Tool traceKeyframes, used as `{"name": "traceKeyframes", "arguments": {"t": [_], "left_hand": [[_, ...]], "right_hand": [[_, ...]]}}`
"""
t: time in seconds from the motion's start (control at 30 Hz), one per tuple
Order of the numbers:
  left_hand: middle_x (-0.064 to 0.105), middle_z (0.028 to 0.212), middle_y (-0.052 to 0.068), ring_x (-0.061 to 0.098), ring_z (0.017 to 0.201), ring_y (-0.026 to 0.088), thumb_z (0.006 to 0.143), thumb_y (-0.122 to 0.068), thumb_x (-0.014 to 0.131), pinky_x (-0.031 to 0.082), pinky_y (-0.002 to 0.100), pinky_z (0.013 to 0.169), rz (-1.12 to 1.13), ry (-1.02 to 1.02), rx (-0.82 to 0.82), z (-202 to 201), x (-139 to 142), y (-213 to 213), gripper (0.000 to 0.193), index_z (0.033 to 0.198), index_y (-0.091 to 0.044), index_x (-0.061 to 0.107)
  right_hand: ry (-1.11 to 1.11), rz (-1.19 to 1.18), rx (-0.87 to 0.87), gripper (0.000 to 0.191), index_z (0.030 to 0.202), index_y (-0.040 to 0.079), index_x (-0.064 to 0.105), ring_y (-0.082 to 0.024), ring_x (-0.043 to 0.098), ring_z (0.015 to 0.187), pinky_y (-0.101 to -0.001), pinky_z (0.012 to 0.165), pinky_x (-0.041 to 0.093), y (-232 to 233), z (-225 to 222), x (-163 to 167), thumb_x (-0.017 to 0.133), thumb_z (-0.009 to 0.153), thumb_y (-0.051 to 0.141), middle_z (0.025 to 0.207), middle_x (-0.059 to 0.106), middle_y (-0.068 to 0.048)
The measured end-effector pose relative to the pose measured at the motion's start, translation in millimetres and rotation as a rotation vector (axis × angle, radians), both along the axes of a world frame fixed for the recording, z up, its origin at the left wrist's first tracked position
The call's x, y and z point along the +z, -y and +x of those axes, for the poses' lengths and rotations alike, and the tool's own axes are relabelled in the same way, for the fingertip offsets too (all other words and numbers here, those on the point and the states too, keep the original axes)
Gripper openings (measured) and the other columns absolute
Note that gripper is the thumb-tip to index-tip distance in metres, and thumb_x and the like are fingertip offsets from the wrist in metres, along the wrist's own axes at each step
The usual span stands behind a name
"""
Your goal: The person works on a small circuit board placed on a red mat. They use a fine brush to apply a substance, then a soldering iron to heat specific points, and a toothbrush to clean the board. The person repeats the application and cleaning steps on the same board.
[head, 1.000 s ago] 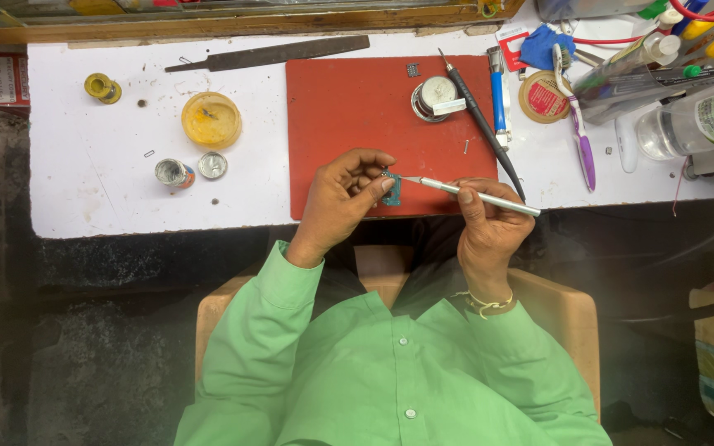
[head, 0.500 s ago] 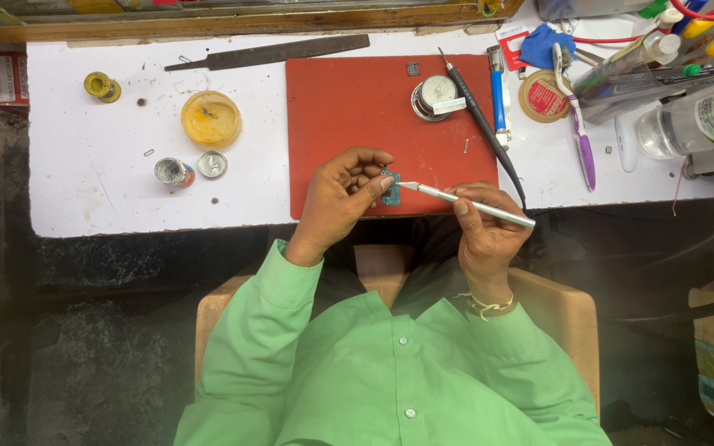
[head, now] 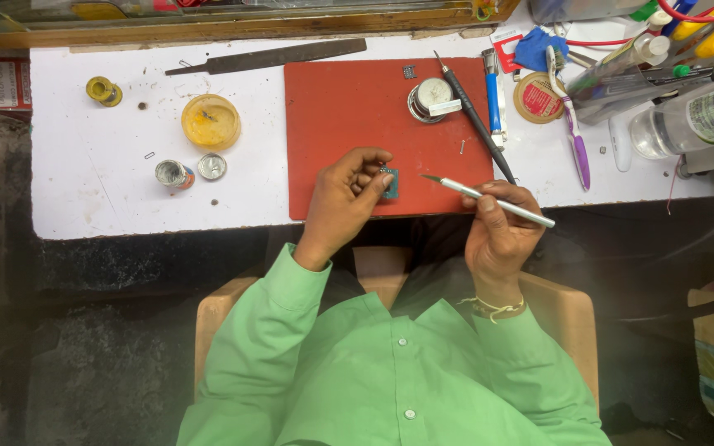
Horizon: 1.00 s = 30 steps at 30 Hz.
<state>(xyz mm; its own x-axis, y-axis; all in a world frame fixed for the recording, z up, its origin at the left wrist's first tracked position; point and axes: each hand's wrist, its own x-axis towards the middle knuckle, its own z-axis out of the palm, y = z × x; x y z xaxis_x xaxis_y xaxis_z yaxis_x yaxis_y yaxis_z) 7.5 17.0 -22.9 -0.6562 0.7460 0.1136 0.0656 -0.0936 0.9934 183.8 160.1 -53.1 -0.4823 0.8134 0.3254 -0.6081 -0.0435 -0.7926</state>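
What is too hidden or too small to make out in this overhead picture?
- Small green chip, head view: mostly covered by the left hand fingers; its details are too small.
- White-handled knife: its middle is hidden inside the right hand.
- Clear bottle: cut off by the right edge.
- Specks on the red mat: too tiny to identify.

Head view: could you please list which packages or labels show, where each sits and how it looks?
Red box: far left edge, flat, rectangular, pale label.
Clear bottle: far right, lying on its side, white label.
Round tin: right of the red mat, tan rim, red label.
Red-white tag: top, beside a blue cloth.
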Motion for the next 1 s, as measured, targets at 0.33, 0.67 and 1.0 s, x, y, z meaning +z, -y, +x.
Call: {"name": "traceKeyframes", "arguments": {"t": [0.33,0.67,1.0], "left_hand": [[0.069,0.106,0.014,0.065,0.073,0.025,0.094,-0.008,0.068,0.054,0.037,0.070,-0.214,-0.438,0.293,15.7,12.1,-13.3,0.025,0.118,-0.002,0.068],[0.064,0.132,0.015,0.069,0.096,0.029,0.099,-0.007,0.064,0.057,0.035,0.083,-0.102,-0.575,0.311,17.3,0.8,-11.4,0.023,0.121,0.000,0.067],[0.069,0.100,0.007,0.061,0.080,0.011,0.101,-0.004,0.068,0.050,0.025,0.073,0.176,-0.261,0.231,11.4,27.4,19.4,0.005,0.102,0.002,0.069]], "right_hand": [[-0.023,-0.129,0.043,0.020,0.115,-0.006,0.066,-0.028,0.073,0.097,-0.0413,0.096,0.059,3.7,9.6,11.6,0.064,0.101,0.009,0.103,0.072,-0.018],[-0.007,-0.044,0.040,0.015,0.116,0.001,0.062,-0.027,0.073,0.100,-0.0410,0.095,0.060,5.1,16.8,13.6,0.066,0.102,-0.001,0.108,0.071,-0.015],[0.012,-0.023,0.000,0.018,0.120,0.000,0.062,-0.028,0.071,0.101,-0.0378,0.092,0.057,-12.4,23.8,21.7,0.065,0.102,-0.001,0.113,0.073,-0.023]]}}
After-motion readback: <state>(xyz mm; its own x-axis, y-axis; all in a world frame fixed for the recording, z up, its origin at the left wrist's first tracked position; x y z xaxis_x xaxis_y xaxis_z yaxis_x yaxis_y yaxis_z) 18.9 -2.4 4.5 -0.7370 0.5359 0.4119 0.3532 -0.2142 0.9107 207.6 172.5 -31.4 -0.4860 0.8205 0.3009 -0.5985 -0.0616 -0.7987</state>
